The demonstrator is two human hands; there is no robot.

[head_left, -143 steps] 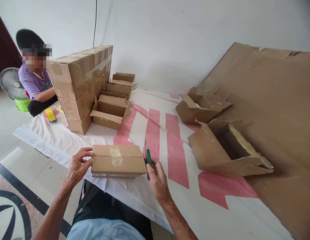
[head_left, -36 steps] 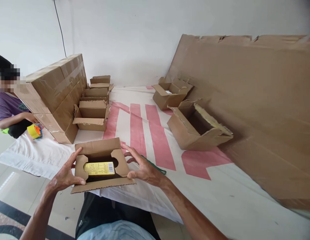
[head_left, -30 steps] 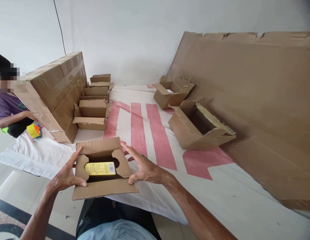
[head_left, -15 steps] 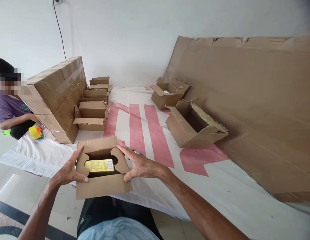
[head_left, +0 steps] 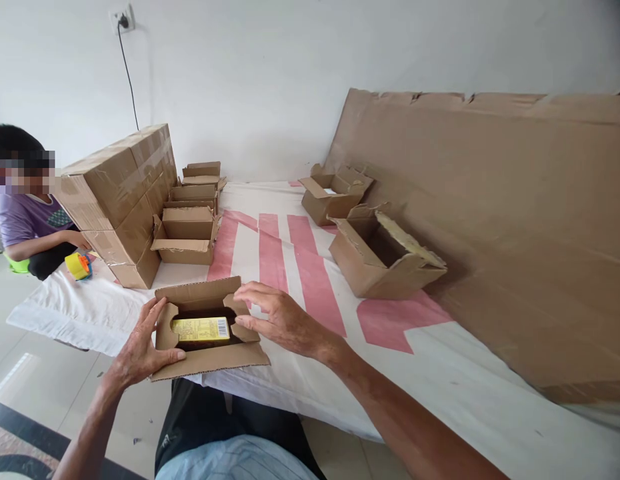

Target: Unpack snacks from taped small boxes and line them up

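Note:
An open cardboard box (head_left: 205, 370) sits at the front edge of the cloth-covered table, its long flaps spread outward. Inside lies a yellow printed pack (head_left: 200, 329) with a barcode on its right end; the short end flaps partly cover it. My left hand (head_left: 145, 350) grips the box's left end, thumb over the front flap and fingers at the back corner. At the right end, my right hand (head_left: 285, 320) is open, fingers and thumb apart beside the short flap. Whether its fingertips touch the flap I cannot tell.
Taped cartons (head_left: 117, 193) are stacked at the left, with several open boxes (head_left: 185, 252) beside them. Two open boxes stand right, one nearest (head_left: 360, 270). A large cardboard sheet (head_left: 490, 233) leans against the wall. A yellow tape roll (head_left: 77, 265) lies near a seated person (head_left: 27, 220).
My right hand has loosened from the box's right end and its fingers have lifted. My left hand stays on the left end. The front and back flaps have tilted upward somewhat.

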